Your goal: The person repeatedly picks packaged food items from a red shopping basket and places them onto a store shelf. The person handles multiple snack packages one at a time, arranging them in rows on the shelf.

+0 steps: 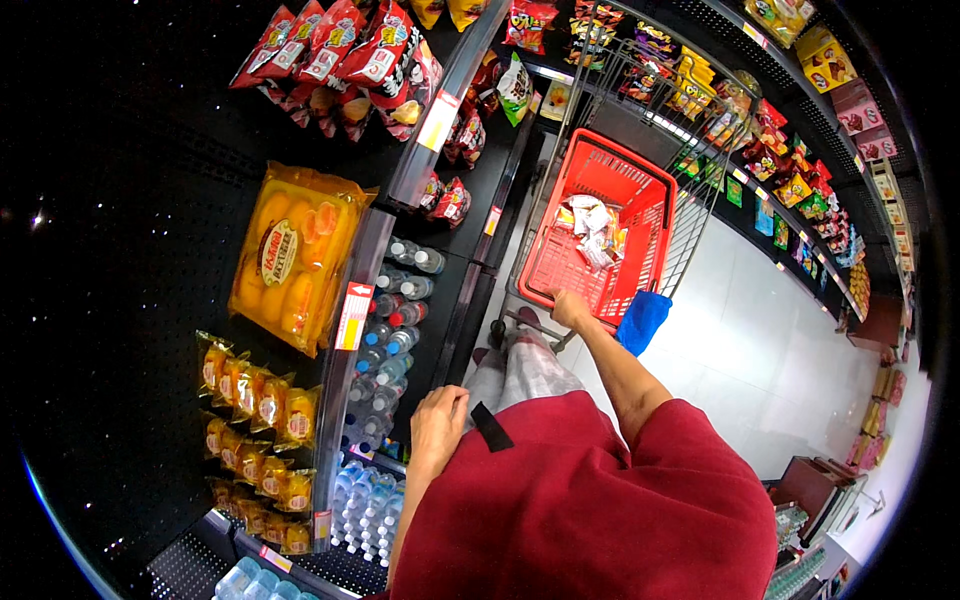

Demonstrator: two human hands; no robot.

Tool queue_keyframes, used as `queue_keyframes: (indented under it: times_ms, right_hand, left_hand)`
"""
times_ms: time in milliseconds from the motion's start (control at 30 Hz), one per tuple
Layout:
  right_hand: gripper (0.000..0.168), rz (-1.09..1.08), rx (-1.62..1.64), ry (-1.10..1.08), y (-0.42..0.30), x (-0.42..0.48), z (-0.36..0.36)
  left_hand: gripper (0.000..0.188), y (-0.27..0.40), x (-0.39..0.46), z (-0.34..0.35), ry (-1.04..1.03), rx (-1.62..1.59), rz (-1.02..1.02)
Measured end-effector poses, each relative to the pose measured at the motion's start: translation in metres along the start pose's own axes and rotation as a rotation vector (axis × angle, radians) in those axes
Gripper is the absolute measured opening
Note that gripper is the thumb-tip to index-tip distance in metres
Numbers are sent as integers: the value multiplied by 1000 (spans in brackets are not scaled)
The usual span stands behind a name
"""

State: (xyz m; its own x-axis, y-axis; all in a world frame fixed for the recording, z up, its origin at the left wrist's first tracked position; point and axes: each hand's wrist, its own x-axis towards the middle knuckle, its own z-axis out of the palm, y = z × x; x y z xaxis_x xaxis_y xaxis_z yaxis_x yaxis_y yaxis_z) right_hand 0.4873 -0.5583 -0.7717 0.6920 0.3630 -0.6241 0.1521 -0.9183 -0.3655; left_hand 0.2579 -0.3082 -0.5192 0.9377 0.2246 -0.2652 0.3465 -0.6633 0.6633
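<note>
My right hand (571, 309) is closed on the near edge of a red plastic shopping basket (654, 247). Whether it also grips the handle of the cart beneath is hidden. The basket rests in a wire shopping cart (694, 240), and several small wrapped packets (592, 225) lie on its bottom. From the cart's near right corner hangs a blue cloth or pouch (643, 322). With fingers curled and nothing visible in them, my left hand (439, 420) is beside my left hip, close to the shelf of bottled water (397, 341).
Black store shelves (360, 300) rise close on my left, holding a large bag of packaged bread (292, 255), small wrapped cakes (259, 397) and red chip bags (382, 60). Snack shelves (795, 180) curve around ahead and right. Pale tiled floor (735, 322) lies right of the cart.
</note>
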Motion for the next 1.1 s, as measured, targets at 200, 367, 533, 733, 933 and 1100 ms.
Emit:
queue_keyframes:
  times_ms: [200,367,533,733,933,1100]
  right_hand:
    - [57,-1,-72,14,-4,23,-30]
    - [54,-73,-50,72,4,37,-50]
    - [61,-125,-73,93,20,50,-64]
    - [56,-50,-93,23,22,47,-78]
    - [57,-13,-44,-24,22,49,-79]
    - [63,-74,-5,-80,15,34,-94]
  left_hand:
    - [11,-7,-6,1,10,11,-19]
    - [11,-9,-7,2,-7,12,-43]
    - [11,-10,0,9,-40,7,-9]
    - [9,5,29,14,-77,29,31]
    - [11,35,86,36,-176,40,126]
    - [26,58,155,81,-298,118,266]
